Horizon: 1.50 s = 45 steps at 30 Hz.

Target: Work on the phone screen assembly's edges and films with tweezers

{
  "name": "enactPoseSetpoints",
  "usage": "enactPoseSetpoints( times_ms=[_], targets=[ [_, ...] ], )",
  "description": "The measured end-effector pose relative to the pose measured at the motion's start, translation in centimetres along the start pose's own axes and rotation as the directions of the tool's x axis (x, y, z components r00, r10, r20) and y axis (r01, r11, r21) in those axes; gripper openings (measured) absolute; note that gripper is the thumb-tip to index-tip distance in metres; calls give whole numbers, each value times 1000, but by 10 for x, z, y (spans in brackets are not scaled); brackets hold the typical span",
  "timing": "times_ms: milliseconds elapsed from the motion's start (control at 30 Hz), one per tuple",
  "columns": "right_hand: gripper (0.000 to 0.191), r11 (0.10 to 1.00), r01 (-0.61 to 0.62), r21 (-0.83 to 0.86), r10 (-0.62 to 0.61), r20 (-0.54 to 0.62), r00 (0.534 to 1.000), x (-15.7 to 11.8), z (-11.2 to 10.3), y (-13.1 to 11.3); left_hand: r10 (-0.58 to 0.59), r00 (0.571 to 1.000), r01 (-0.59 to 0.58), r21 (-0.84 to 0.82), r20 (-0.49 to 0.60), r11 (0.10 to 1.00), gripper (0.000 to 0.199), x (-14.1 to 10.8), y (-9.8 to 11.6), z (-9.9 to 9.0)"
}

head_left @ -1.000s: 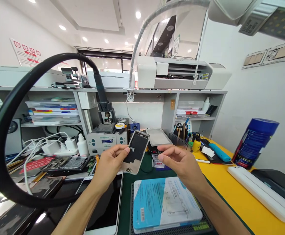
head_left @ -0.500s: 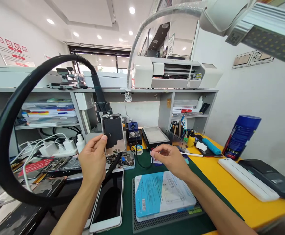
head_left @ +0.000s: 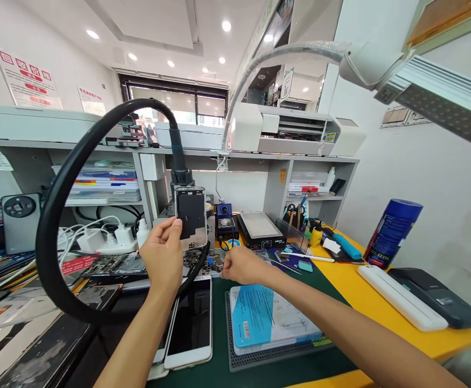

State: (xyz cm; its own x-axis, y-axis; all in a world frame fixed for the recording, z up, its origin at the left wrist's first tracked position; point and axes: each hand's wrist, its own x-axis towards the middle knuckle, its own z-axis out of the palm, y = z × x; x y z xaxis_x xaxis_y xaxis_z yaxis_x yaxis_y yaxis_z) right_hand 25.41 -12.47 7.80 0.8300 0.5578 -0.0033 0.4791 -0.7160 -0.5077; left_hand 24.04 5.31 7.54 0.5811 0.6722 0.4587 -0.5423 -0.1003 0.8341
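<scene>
Fingers of the left hand (head_left: 163, 254) pinch an upright phone panel (head_left: 191, 213), up-left of the right hand (head_left: 244, 265), whose curled grip I can't tell.

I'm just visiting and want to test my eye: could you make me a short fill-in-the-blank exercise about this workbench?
1. The phone part is held in the person's ____ hand.
2. The tablet has a ____ frame.
3. The tall can is mostly ____.
4. Right of the green mat, the desk is ____.

Missing words: left; white; blue; yellow.
</scene>
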Motion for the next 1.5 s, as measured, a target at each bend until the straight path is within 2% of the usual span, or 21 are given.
enactPoseSetpoints(
  times_ms=[167, 333, 733, 1133, 1500],
  targets=[
    [25, 991, -27, -130, 57, 238, 970, 10, 7, 2, -24, 999, 24, 1, 25, 1000, 29, -1, 4, -2],
    [26, 973, 32, -229, 51, 347, 937, 16, 5, 0, -39, 999, 39, -4, 30, 999, 29, -1, 8, -3],
    [34, 913, 223, -341, -95, 355, 930, 15, 12, -18, -43, 997, 45, -29, 56, 999, 29, -1, 11, -3],
    [31, 887, 228, -401, -134, 248, 959, 17, 31, -11, -60, 995, 65, -55, 84, 996, 28, -2, 13, -2],
    [27, 894, 219, -391, -107, 288, 952, 13, 28, -6, -99, 988, 107, -57, 122, 993, 29, -1, 11, -4]
  ],
)
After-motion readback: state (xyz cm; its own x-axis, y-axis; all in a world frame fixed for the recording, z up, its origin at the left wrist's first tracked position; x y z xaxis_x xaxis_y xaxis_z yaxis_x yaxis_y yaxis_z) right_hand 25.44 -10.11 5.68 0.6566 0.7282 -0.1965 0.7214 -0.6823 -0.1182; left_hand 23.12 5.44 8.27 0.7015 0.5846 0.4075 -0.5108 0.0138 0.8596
